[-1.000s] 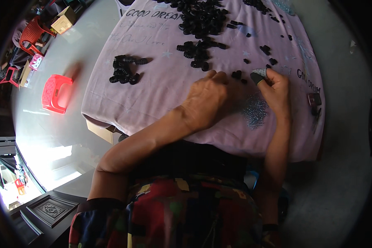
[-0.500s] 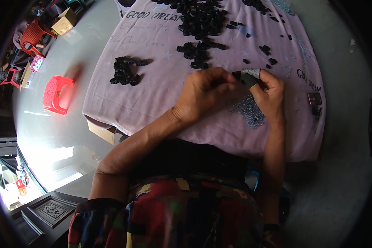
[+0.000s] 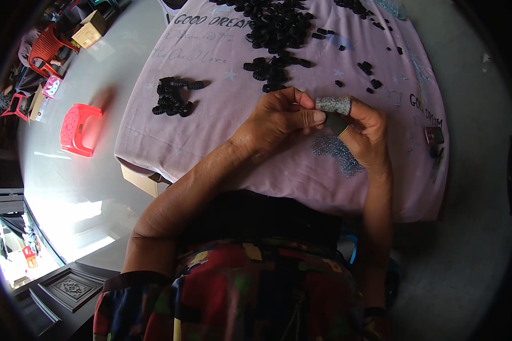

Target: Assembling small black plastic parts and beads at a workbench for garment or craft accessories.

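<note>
Over the near part of a pink cloth [image 3: 205, 133], my two hands meet fingertip to fingertip. My left hand [image 3: 279, 120] is closed, its thumb and index finger pinched together. My right hand [image 3: 370, 133] is closed too, with a grey knitted sleeve [image 3: 333, 105] on its index finger and a dark cover [image 3: 335, 123] on its thumb. Whatever the fingertips hold is hidden behind them. Just below the hands lies a scatter of tiny silvery pieces [image 3: 342, 158]. Beyond the left hand, ridged black parts [image 3: 279, 31] form a long heap.
A smaller cluster of black parts [image 3: 172, 99] lies on the cloth's left side. Loose black bits [image 3: 365, 68] are strewn at the far right. A small dark red object [image 3: 433, 135] rests near the right edge. On the floor at left stands a red plastic stool [image 3: 79, 129].
My left hand has closed in on the right fingertips. A small black piece seen between the hands is now hidden. The right index finger has swung across toward the left hand.
</note>
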A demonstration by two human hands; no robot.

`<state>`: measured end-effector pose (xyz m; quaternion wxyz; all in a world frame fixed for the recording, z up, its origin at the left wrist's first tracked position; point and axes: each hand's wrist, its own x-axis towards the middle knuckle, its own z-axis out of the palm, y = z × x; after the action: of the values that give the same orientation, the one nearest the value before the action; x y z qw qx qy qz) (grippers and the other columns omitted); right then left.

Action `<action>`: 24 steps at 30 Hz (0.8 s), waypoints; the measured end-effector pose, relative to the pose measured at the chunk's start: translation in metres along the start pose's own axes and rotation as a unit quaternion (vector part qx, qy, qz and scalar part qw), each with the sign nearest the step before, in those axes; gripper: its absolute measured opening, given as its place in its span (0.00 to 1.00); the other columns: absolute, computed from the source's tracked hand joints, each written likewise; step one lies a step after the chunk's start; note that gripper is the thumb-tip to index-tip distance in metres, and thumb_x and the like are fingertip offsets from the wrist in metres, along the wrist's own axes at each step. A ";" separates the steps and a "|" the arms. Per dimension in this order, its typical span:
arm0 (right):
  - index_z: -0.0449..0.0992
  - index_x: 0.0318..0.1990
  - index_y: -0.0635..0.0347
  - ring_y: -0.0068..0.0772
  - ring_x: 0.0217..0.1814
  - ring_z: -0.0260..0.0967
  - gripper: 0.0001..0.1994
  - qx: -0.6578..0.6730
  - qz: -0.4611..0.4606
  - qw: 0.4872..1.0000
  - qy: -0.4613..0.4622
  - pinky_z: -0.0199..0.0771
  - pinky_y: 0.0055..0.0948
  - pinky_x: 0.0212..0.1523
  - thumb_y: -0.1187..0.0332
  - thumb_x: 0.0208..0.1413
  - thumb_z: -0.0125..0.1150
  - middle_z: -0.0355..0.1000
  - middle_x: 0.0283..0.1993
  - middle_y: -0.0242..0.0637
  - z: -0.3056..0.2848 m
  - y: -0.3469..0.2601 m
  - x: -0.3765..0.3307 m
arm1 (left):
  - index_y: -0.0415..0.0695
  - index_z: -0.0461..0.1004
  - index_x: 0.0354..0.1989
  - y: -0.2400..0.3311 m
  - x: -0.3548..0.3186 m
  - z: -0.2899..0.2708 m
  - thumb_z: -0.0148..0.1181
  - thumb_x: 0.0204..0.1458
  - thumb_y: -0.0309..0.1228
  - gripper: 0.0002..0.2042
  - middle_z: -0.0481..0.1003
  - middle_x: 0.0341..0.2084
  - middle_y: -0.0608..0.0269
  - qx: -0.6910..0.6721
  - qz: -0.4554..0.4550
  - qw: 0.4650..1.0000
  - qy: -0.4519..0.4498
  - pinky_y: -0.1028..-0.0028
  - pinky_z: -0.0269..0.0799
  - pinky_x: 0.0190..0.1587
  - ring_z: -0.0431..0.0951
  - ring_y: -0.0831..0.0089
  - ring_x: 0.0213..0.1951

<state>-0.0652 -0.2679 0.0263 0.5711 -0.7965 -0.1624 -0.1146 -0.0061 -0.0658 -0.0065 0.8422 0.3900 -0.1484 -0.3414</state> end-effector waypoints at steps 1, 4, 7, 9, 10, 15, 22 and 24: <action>0.83 0.43 0.66 0.08 0.29 0.61 0.09 0.015 0.000 1.000 -0.005 0.61 0.16 0.29 0.80 0.55 0.63 0.71 0.31 0.22 0.000 -0.001 -0.001 | 0.43 0.73 0.39 0.000 0.000 0.000 0.71 0.56 0.23 0.10 0.82 0.34 0.59 0.002 -0.008 1.000 0.003 0.81 0.77 0.36 0.84 0.75 0.37; 0.82 0.43 0.67 0.09 0.30 0.62 0.09 0.026 0.007 0.999 -0.017 0.63 0.16 0.30 0.80 0.55 0.62 0.71 0.31 0.22 -0.001 0.004 -0.001 | 0.43 0.72 0.38 0.004 -0.002 0.001 0.71 0.56 0.23 0.10 0.82 0.33 0.59 -0.007 -0.031 0.999 0.013 0.81 0.78 0.36 0.84 0.74 0.35; 0.82 0.44 0.68 0.11 0.33 0.69 0.09 0.056 0.023 0.998 -0.016 0.68 0.15 0.34 0.81 0.56 0.61 0.75 0.33 0.24 0.001 0.001 -0.001 | 0.43 0.72 0.37 0.005 -0.002 0.001 0.71 0.56 0.23 0.10 0.82 0.32 0.59 -0.007 -0.048 0.999 0.014 0.81 0.78 0.35 0.84 0.75 0.34; 0.82 0.44 0.68 0.12 0.36 0.72 0.09 0.069 0.033 0.997 -0.016 0.71 0.15 0.37 0.80 0.57 0.61 0.77 0.35 0.26 0.003 -0.004 -0.001 | 0.43 0.73 0.37 0.006 -0.003 0.000 0.70 0.56 0.23 0.09 0.82 0.32 0.59 0.003 -0.050 0.999 0.013 0.81 0.78 0.36 0.83 0.75 0.34; 0.82 0.44 0.68 0.13 0.39 0.74 0.09 0.083 0.044 0.995 -0.015 0.74 0.16 0.40 0.80 0.57 0.61 0.80 0.37 0.29 0.004 -0.006 -0.001 | 0.43 0.73 0.37 0.007 -0.003 0.000 0.70 0.57 0.24 0.08 0.82 0.32 0.61 0.005 -0.052 0.998 0.016 0.80 0.77 0.35 0.83 0.75 0.33; 0.83 0.47 0.68 0.15 0.41 0.76 0.11 0.050 0.043 0.997 0.045 0.76 0.17 0.43 0.81 0.59 0.62 0.82 0.40 0.31 0.000 -0.003 -0.002 | 0.41 0.78 0.39 0.017 -0.006 -0.008 0.64 0.63 0.30 0.06 0.81 0.30 0.67 0.098 0.062 0.990 0.079 0.79 0.75 0.36 0.79 0.81 0.33; 0.83 0.47 0.66 0.10 0.34 0.70 0.11 -0.037 0.043 0.992 0.115 0.70 0.16 0.35 0.81 0.58 0.63 0.80 0.35 0.26 0.001 0.005 0.000 | 0.49 0.82 0.46 0.025 -0.005 -0.034 0.68 0.54 0.35 0.13 0.79 0.37 0.53 0.633 0.255 0.713 0.160 0.61 0.78 0.45 0.81 0.54 0.39; 0.83 0.46 0.66 0.09 0.33 0.68 0.11 -0.057 0.045 0.991 0.111 0.69 0.16 0.33 0.81 0.57 0.63 0.80 0.34 0.25 0.001 0.007 -0.001 | 0.49 0.82 0.47 0.018 -0.008 -0.025 0.67 0.54 0.36 0.13 0.78 0.39 0.54 0.681 0.245 0.672 0.158 0.59 0.78 0.45 0.80 0.54 0.42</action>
<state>-0.0634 -0.2694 0.0197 0.5439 -0.8165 -0.0550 -0.1854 0.0089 -0.0383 -0.0089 0.4077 0.8532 -0.2941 0.1394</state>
